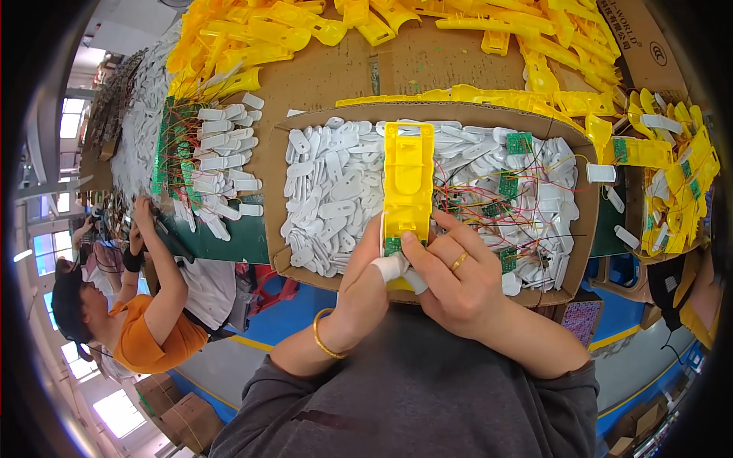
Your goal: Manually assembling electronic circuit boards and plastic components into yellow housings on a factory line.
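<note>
Upright in front of me is a long yellow plastic shell (409, 168), its hollow inside facing up. My left hand (360, 294) is closed round its lower left side, with white wrapping on the thumb. From the right, my right hand (467, 294) grips the same end, one fingertip pressing near a small green circuit board (392, 246) inside the shell. My fingers partly hide the board and the shell's lower end. Beneath lies a cardboard box (276, 229) filled with white plastic pieces (328, 191). Several wired circuit boards (508, 185) rest on its right half.
Yellow shells (282, 30) are heaped along the far side. Bundled boards (179, 153) with wires and white pieces lie left of the box. Another box of yellow parts (676, 191) stands at right. A co-worker in an orange shirt (160, 336) works at the left.
</note>
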{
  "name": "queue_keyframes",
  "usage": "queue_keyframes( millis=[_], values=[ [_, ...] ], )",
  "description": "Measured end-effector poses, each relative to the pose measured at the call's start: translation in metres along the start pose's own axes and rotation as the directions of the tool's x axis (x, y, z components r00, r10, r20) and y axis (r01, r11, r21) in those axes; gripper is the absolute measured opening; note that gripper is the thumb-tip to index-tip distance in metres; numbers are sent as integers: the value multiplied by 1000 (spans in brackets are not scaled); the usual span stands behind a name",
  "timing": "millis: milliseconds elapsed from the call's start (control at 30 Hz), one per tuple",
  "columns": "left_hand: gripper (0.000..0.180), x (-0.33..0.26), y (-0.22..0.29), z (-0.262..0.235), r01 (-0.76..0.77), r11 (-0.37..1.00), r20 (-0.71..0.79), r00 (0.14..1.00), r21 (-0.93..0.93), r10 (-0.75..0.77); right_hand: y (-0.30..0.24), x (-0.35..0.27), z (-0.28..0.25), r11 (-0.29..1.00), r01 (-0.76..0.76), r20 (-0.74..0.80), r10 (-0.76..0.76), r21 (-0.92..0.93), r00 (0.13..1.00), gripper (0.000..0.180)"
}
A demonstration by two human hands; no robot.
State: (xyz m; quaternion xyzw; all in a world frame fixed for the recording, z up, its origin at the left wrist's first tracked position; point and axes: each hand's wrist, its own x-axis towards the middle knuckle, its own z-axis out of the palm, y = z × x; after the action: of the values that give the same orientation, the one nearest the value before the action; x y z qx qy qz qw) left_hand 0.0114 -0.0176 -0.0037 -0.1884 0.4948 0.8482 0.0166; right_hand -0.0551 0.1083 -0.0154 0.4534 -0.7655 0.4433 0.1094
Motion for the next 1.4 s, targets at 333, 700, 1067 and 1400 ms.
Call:
queue_keyframes(
  millis=[333, 700, 1067, 1400],
  values=[
    [66, -6, 14, -2, -110, 982, 232, 970, 156, 71, 23, 12, -28, 110, -811, 754, 314, 575, 577, 26],
    [51, -8, 9, -3, -221, 672, 139, 975, 707, 175, 12, -2, -13, 239, -764, 620, 465, 599, 632, 22],
    [49, 14, -8, -25, -281, 732, 136, 958, 621, 253, 21, 12, 11, 95, -716, 576, 527, 692, 626, 19],
    [52, 14, 24, -12, 69, 980, 107, 993, -188, -49, 24, 28, -12, 13, -743, 709, 288, 669, 644, 41]
  ],
)
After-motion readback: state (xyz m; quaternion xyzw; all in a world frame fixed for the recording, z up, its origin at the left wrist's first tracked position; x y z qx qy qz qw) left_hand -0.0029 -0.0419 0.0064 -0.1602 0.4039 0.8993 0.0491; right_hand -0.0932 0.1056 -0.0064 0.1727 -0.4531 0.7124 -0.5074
